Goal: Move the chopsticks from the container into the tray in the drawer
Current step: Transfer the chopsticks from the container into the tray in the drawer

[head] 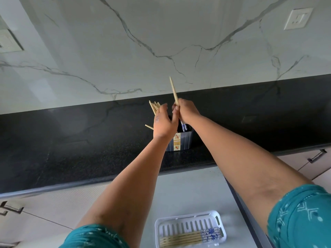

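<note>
A grey ribbed container (186, 139) with an orange label stands on the black counter; blue-patterned chopstick ends (184, 126) stick out of it. My left hand (163, 123) hovers above it, shut on a bundle of several pale wooden chopsticks (154, 106) whose tips fan up and left. My right hand (186, 111) pinches a single wooden chopstick (173, 91) that points upward, close to the left hand. Down in the open drawer lies a white slotted tray (189, 219) holding several chopsticks with blue-patterned ends (189, 238).
The black granite counter (71, 149) runs across the view under a white marbled wall (161, 42) with a socket (298, 18). Drawer handles show at the right (317, 156) and lower left (12, 208). The open drawer's pale floor (193, 190) lies below the counter edge.
</note>
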`<state>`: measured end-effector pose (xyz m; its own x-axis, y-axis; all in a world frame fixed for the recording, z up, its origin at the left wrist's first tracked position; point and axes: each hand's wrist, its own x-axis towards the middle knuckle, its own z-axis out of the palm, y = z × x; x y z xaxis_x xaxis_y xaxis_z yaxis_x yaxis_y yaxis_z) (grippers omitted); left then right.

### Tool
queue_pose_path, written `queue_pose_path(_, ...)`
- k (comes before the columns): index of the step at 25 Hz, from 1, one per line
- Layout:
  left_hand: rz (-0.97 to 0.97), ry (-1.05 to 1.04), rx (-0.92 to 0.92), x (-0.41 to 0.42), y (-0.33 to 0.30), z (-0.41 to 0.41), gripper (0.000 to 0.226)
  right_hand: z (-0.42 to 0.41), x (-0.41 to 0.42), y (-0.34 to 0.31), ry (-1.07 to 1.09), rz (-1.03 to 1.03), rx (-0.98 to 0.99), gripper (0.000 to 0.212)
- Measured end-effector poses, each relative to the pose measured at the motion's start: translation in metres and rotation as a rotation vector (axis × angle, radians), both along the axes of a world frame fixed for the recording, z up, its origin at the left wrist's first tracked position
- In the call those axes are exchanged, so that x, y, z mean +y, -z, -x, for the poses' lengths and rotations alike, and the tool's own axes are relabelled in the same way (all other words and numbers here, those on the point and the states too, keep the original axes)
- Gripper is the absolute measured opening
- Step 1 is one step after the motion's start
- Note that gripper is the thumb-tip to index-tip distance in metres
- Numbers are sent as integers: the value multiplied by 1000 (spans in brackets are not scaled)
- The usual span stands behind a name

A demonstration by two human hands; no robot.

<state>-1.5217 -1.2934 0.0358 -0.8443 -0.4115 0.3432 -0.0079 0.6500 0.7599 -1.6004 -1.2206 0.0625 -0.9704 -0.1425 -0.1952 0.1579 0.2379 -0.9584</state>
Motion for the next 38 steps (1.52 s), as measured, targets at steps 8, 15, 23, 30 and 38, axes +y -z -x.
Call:
queue_pose_path(8, -316, -435, -187, -26, 14, -5, 59, -4, 2, 30, -315, -775, 165, 20)
queue_pose_path(15, -608, -353, -272, -45, 38, 14, 20, 4, -19, 50, -671, -1035, 105, 28)
queue_pose_path(23, -438, -161, -95, -38, 21, 31, 18, 19, -9, 40, -843, -1037, 50, 28)
queue_pose_path(30, -717, -156, 421, -45, -60, 0, 17, -5, 9, -11, -657, -746, 487, 28)
queue_pose_path(38, -1224, -127, 256, -19, 41, -116, 19, -144, 105, 91, -368, -985, 976, 26)
